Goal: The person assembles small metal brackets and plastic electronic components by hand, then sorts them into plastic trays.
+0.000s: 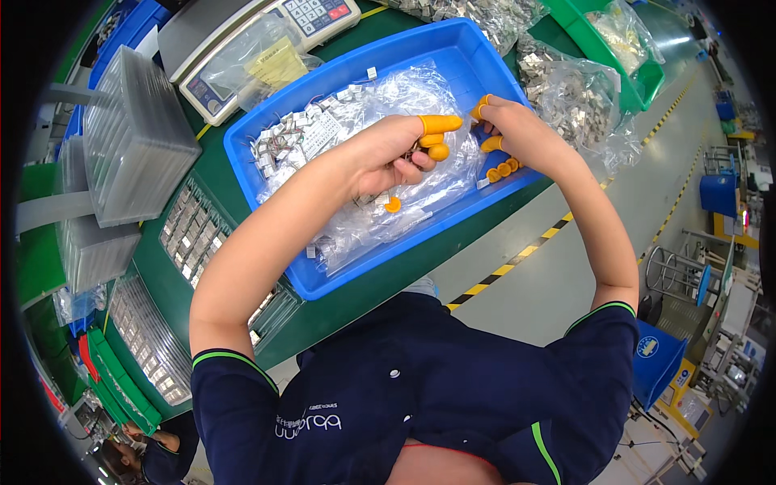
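While loose orange finger cots point(392, 204) share the blue tray point(454, 47) with small white wired connectors point(279, 152), mix-in is possible.
Left hand point(390, 153), centre: fingers curled, contents unclear. Right hand point(524, 136), right of centre: fingers bent, grip cannot be told. Cause: cots snagging on wires. Green bench point(323, 320) underneath; grey floor point(503, 233), striped tape point(517, 265) at right.

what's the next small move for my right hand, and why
Probably pinch one of the small round orange pieces with the right hand: they lie in the rectangular blue plastic bin, close to its orange-capped fingers, while at least one finger of the left hand looks bare.
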`<state>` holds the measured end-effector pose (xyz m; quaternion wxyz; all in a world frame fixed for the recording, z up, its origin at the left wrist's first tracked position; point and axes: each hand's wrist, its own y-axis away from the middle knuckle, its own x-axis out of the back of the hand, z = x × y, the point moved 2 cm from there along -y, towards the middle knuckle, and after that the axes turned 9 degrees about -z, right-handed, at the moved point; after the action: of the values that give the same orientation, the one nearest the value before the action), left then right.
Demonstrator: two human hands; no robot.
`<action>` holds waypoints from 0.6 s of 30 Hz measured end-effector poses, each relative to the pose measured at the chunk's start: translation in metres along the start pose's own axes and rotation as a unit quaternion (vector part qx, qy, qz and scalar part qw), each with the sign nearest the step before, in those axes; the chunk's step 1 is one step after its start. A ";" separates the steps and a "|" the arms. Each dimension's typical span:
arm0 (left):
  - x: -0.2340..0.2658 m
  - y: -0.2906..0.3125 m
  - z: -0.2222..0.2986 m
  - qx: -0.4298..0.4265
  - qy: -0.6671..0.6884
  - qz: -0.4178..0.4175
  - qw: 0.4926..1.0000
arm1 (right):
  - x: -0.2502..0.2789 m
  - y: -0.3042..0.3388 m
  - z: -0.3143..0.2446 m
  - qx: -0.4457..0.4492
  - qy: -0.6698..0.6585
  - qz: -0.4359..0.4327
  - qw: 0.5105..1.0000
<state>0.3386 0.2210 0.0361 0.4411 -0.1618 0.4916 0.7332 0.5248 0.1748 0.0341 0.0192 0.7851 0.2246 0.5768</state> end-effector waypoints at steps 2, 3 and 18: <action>0.003 -0.004 0.001 -0.004 -0.005 -0.005 1.000 | -0.002 -0.003 0.004 0.006 -0.070 -0.023 0.997; 0.004 -0.003 0.002 -0.010 -0.007 0.002 1.000 | -0.003 -0.003 0.005 0.007 -0.070 -0.022 0.997; 0.019 0.013 -0.004 -0.012 0.017 0.002 1.000 | 0.026 0.020 -0.001 0.022 0.202 0.108 0.973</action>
<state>0.3164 0.2250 0.0292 0.4294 -0.1788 0.4901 0.7372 0.5368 0.1663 0.0633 -0.1063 0.6720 0.1508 0.7172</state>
